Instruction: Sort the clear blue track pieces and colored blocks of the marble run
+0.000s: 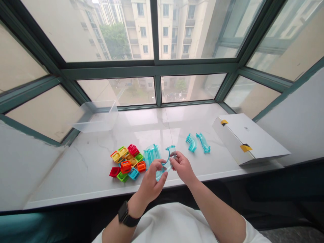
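Between my two hands, above the front of the white sill, is a clear blue curved track piece, partly hidden by fingers. My left hand is closed on its lower left part, thumb and fingers bent round it. My right hand pinches its right side. Just beyond my left hand lie several clear blue track pieces close together. Left of them is a pile of coloured plastic blocks in red, yellow, orange, green and blue. To the right lie a curved blue piece and a wavy blue piece.
A clear plastic bin stands at the back left of the white sill. On the right sits a white box with yellow and black tape tabs. Green-framed windows border the sill. The sill's front edge is close to my body.
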`<state>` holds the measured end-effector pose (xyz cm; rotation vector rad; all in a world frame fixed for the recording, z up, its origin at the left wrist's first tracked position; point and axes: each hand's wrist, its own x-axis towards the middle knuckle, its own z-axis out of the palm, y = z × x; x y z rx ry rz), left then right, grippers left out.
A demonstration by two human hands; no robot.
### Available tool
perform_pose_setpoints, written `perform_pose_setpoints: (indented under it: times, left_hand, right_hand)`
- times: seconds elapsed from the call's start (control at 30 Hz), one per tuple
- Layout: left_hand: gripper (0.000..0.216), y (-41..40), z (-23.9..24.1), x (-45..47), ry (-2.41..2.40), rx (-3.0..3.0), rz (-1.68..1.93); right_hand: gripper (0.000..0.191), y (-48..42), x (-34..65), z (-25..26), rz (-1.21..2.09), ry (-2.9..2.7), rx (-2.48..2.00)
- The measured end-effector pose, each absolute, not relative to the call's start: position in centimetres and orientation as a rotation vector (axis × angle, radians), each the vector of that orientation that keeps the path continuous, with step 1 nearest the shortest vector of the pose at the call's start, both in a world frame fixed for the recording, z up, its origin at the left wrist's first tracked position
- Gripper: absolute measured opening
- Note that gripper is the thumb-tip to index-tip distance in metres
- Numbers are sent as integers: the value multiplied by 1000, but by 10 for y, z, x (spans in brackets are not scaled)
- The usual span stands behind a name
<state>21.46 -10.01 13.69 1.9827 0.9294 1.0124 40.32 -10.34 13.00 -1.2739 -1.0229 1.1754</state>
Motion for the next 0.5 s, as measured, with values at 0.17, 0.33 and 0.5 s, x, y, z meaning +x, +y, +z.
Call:
perform_pose_setpoints:
  times: [0.17, 0.33, 0.5]
  left_hand:
    - [27, -86, 130, 220, 1027, 1749, 915]
    - [17, -82, 137, 219, 1076, 1855, 740]
    - [15, -87, 142, 221, 1096, 1837, 692]
  right_hand:
    - [30, -105, 400, 129, 1118, -1070, -1296]
    - [39, -107, 408, 131, 1011, -1155, -1386]
    - [47, -107, 412, 132, 856, -1251, -1544]
